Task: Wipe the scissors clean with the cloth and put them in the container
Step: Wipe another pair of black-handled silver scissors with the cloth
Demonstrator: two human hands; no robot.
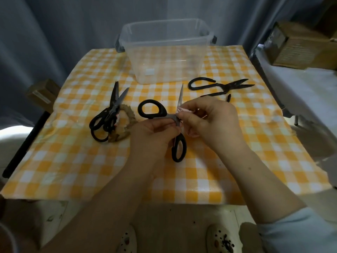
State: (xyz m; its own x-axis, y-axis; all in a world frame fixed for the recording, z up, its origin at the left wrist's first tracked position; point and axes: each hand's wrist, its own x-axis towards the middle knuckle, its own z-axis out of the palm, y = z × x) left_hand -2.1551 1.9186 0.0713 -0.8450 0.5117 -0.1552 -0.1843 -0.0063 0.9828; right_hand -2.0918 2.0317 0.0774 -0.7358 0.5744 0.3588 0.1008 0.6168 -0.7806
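The person holds the scissors (165,115) above the middle of the checked tablecloth (237,161), with the blades splayed wide. The left hand (155,132) has its fingers curled round the metal just beside the pivot. One black loop sticks out to the left and the other hangs toward the near edge. The right hand (209,119) pinches a small pink-and-white cloth (184,111) against the scissors at the pivot. One bare blade points away toward the clear container (164,52), which stands at the far side and looks empty. The second blade is hidden under the right hand, so its position cannot be told.

The main risk is a cut. The cloth is a small wad that barely covers the fingertips, so a stroke along the edge could let it ride up and bring skin onto steel. The open blades can also swing. If the left hand's grip near the pivot loosens, the free handle may drop and close the blades on the fingers pinching there. A slip could also drop the scissors point-first onto the table.

When it comes to placing them, a long reach is needed over to the container. The black-handled pair (109,114) on a brownish wad (127,125) at the left and the iron shears (218,86) at the right both lie close to that path, and a careless sleeve or handle could knock them.
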